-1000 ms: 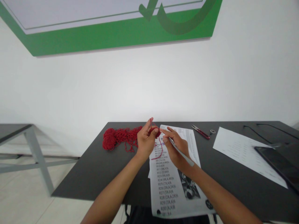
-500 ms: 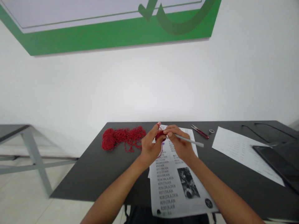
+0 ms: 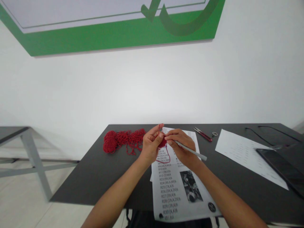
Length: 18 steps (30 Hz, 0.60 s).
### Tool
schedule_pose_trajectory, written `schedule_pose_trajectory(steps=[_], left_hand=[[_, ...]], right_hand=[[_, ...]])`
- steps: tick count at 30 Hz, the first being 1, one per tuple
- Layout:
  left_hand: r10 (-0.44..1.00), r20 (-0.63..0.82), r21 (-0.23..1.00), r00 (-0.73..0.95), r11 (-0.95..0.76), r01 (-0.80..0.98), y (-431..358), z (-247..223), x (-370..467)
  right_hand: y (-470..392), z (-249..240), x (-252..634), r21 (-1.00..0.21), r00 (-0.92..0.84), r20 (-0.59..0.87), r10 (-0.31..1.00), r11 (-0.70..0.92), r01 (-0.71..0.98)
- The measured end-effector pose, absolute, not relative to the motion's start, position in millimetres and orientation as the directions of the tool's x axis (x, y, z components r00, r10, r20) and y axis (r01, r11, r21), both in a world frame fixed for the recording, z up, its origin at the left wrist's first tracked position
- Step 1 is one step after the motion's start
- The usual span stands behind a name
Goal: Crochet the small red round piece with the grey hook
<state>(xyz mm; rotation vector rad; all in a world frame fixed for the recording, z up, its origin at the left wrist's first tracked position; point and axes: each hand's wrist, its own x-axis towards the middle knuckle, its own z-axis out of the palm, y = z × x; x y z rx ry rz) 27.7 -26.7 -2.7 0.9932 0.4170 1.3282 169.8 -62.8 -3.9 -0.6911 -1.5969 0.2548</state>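
My left hand (image 3: pixel 152 142) pinches a small red crochet piece (image 3: pixel 162 143), with red yarn running up over its raised index finger. In my right hand (image 3: pixel 182 142) is a crochet hook with a grey handle (image 3: pixel 192 152); its tip meets the upper edge of the piece, partly hidden by my fingers. A loose strand (image 3: pixel 169 156) loops down from the work over a printed pattern sheet (image 3: pixel 169 193). Left of my hands lies a ball of red yarn (image 3: pixel 110 142), a tangled heap of the same yarn (image 3: pixel 130 139) beside it.
Thread snips with red handles (image 3: pixel 203 134) and a small ring (image 3: pixel 214 134) lie behind my right hand. Farther right are a second printed sheet (image 3: pixel 244 155), a dark tablet-like device (image 3: pixel 280 167) and eyeglasses (image 3: pixel 273 142). The dark table (image 3: pixel 95 177) stands against a white wall.
My left hand has turned and its fingers now cover the piece differently. The hook's handle has dipped slightly, and the loose strand hangs in a wider loop to the right.
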Motion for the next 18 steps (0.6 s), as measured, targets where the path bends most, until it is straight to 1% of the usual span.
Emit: schedule_pose_trajectory(steps=[2,5,11,14,18], left_hand=[[0.919,0.325,0.792,0.224,-0.135,-0.595,-24,-1,24],[0.896,0.375,0.774,0.238,-0.161,-0.612,-23,0,20],[0.891,0.378,0.734,0.253,-0.122,-0.668,-24,4,18],[0.881,0.385,0.721,0.274,-0.102,-0.685,-26,7,18],[0.877,0.365,0.72,0.313,-0.052,-0.692,-28,9,16]], right_hand=[[-63,0,171,-0.565,-0.012,0.812,0.584,0.791,0.234],[-63,0,172,-0.587,-0.024,0.795,0.607,0.778,0.222],[-64,0,176,-0.618,-0.066,0.772,0.632,0.771,0.154],[-66,2,176,-0.664,-0.06,0.74,0.67,0.742,0.093],[-70,3,173,-0.737,-0.013,0.676,0.737,0.675,-0.034]])
